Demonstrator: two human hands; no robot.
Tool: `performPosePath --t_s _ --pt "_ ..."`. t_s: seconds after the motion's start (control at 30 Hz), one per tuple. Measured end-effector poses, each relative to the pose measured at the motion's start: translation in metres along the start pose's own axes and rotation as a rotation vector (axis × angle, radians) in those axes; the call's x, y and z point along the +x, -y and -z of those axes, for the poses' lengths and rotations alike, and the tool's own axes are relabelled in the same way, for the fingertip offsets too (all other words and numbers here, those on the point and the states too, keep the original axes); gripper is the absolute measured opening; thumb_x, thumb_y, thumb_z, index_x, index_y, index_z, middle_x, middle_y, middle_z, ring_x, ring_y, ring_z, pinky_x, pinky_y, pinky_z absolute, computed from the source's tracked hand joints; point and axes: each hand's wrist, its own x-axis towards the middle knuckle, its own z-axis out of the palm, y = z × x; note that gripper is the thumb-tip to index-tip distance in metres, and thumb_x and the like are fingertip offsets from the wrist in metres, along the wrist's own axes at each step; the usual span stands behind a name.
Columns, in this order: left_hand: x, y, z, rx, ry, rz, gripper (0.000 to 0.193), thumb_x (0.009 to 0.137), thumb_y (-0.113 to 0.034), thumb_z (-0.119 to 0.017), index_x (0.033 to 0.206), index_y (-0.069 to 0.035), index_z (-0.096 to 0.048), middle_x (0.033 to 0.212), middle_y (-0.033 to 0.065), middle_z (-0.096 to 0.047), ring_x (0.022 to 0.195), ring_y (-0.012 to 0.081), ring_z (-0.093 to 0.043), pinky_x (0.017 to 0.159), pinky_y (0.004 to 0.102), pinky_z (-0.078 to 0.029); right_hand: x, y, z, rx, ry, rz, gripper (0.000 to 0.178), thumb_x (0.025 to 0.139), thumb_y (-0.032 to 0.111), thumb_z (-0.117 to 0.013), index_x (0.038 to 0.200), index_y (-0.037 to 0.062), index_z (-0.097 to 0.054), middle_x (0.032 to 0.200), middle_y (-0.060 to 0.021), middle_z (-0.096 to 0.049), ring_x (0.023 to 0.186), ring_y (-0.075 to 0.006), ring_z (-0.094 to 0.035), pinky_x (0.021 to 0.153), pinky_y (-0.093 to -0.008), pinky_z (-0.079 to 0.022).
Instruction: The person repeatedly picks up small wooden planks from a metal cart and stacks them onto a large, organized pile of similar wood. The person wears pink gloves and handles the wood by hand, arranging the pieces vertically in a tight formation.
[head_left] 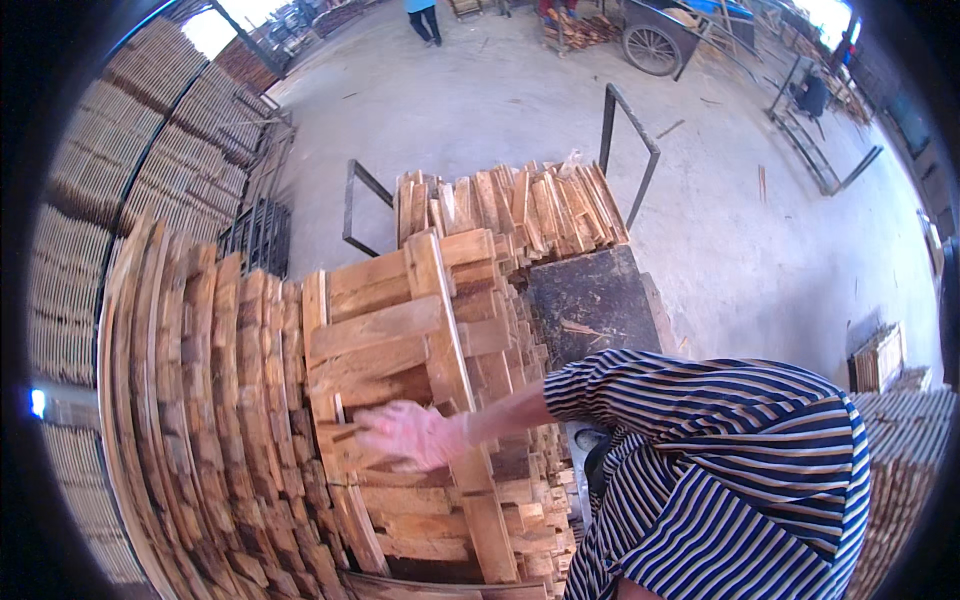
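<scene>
Right hand: reaching in from the right, fingers toward the left, over the middle of the slatted wood stack; outline blurred; grip: cannot be told whether released, clenched or grasping.

Left hand: beyond the lower edge of view; its grip cannot be told.

Slatted wood stack: at the centre of the scene, below the right hand; pale and brown slats laid crosswise with gaps between; a long board runs from far to near over the slats, its middle passing below the wrist; a short wood piece lies just beside the fingertips, contact unclear.

Striped shirt: dark with pale stripes, worn by the person; to the near right.

Tall board pile: directly left of the slatted wood stack; many uneven layers, edges outward.

Strip pile: far side of the slatted wood stack; short strips packed closely.

Black panel: right of the slatted wood stack; scuffed, wood splinters on top.

Black metal frames: two, rising at the left and right of the strip pile.

Floor: grey, far and right; a wheeled cart stands at the far side.
</scene>
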Motion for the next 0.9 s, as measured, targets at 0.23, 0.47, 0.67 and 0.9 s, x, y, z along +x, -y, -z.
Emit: performPosePath --t_s 0.23,0.47,0.67,0.9 --pt "-0.022 -0.153 -0.144 -0.184 0.238 -0.022 0.044 0.097 -0.015 -0.062 0.139 -0.003 -0.054 0.132 0.0132 -0.062 0.121 0.0268 -0.058 0.103 0.0383 -0.049 -0.115 -0.072 0.117 0.310 0.219 0.131 0.050 0.094 0.024 -0.063 0.141 0.0139 -0.050 0.142 -0.0182 -0.052 0.116 -0.0359 -0.061 0.094 -0.0471 -0.054" --pt "-0.066 -0.325 -0.336 -0.209 0.525 0.138 0.043 0.095 -0.011 -0.065 0.136 -0.002 -0.056 0.132 0.0135 -0.061 0.120 0.0275 -0.059 0.104 0.0377 -0.049 -0.238 -0.312 0.213 0.244 0.316 -0.379 0.047 0.094 0.025 -0.064 0.139 0.0140 -0.054 0.141 -0.0166 -0.055 0.120 -0.0363 -0.061 0.096 -0.0444 -0.054" --pt "-0.164 -0.347 -0.537 -0.425 1.089 0.410 0.052 0.098 -0.009 -0.061 0.148 -0.003 -0.047 0.144 0.0122 -0.056 0.131 0.0244 -0.053 0.111 0.0361 -0.044 -0.239 -0.453 0.336 0.230 0.387 -0.970 0.045 0.093 0.030 -0.063 0.134 0.0111 -0.059 0.133 -0.0154 -0.059 0.121 -0.0355 -0.059 0.100 -0.0455 -0.049" --pt "-0.222 -0.214 -0.806 -0.416 1.061 1.264 0.031 0.095 -0.035 -0.070 0.116 -0.012 -0.066 0.088 -0.0015 -0.063 0.065 0.0088 -0.055 0.049 0.0275 -0.043 -0.285 -0.572 0.371 0.193 0.649 -1.390 0.050 0.090 0.037 -0.061 0.135 0.0133 -0.059 0.132 -0.0175 -0.060 0.124 -0.0377 -0.057 0.103 -0.0464 -0.047"
